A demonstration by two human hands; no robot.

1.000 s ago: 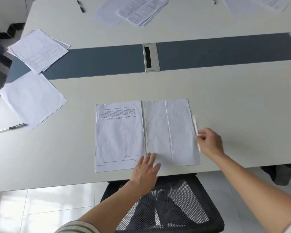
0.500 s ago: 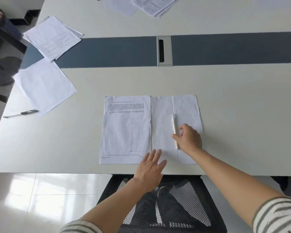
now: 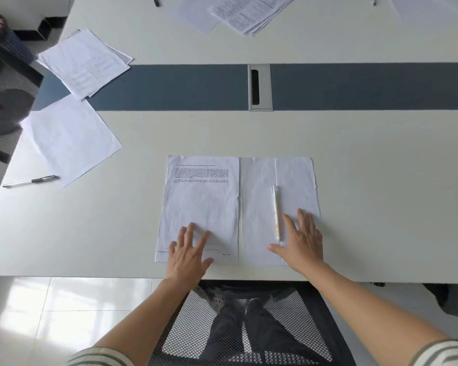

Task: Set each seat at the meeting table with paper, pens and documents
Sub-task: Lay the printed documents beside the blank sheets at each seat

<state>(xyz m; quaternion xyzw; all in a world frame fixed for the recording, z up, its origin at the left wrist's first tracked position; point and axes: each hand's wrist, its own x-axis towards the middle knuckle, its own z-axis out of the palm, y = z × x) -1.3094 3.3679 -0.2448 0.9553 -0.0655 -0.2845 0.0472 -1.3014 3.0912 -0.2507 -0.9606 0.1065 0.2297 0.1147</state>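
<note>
The worktop (image 3: pixel 381 180) is showing an off-white surface, with a slate-blue band (image 3: pixel 169 88) running across it. A cable port (image 3: pixel 266 87) is gleaming silver around a black slot. The printed document (image 3: pixel 201 202) is showing white with small black text in its upper part, and the blank sheet (image 3: pixel 257 207) beside it is showing plain white. The pen (image 3: pixel 276 210) on that sheet is looking cream-white. At the left, a second pen (image 3: pixel 32 180) is showing a black grip and a pale barrel. The far stack (image 3: pixel 251 11) is carrying dense black print on white. The chair (image 3: pixel 249 326) is showing black mesh, the floor (image 3: pixel 64 313) is shining in glossy white tiles, and the sleeves (image 3: pixel 444 352) are showing cream with grey stripes.
</note>
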